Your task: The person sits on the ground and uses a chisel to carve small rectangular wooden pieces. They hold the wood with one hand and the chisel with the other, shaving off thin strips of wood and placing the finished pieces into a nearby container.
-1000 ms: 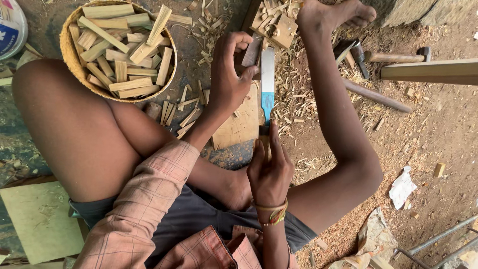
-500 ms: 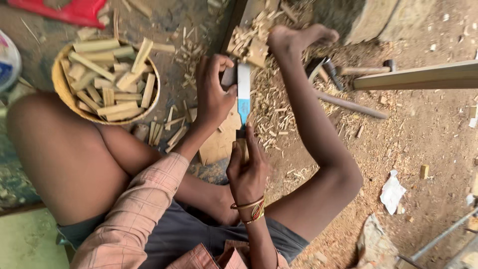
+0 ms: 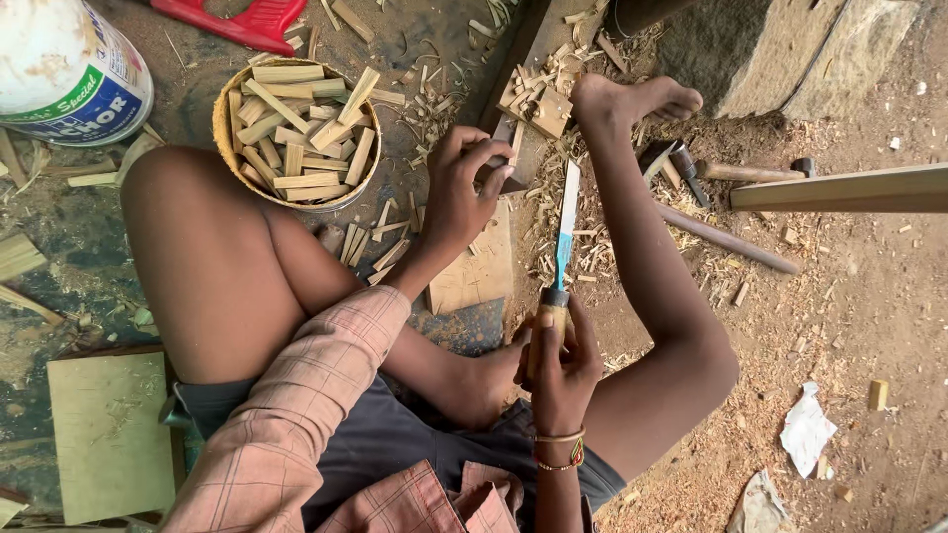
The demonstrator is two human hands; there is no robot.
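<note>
My left hand [image 3: 462, 188] pinches a small dark wood piece [image 3: 506, 158] and holds it on end on a flat wooden board [image 3: 479, 276] on the ground. My right hand [image 3: 559, 370], with bangles at the wrist, grips the wooden handle of a chisel [image 3: 565, 225]. Its long blue and silver blade points away from me. The blade lies just right of the left hand, its tip over wood shavings beside my right foot [image 3: 632, 99]. A round woven basket [image 3: 221, 126] full of cut wooden sticks stands by my left knee.
A white bucket [image 3: 69, 69] and a red plastic piece [image 3: 237, 20] lie at the top left. A hammer [image 3: 681, 163], a metal rod [image 3: 726, 239] and a wooden plank [image 3: 839, 188] lie right of my foot. A green board [image 3: 109, 434] lies at lower left, with stone blocks [image 3: 780, 49] at the top right.
The chisel blade stood against the wood piece in my left hand; now it has drawn away to the right. The view has shifted, so the basket sits further right.
</note>
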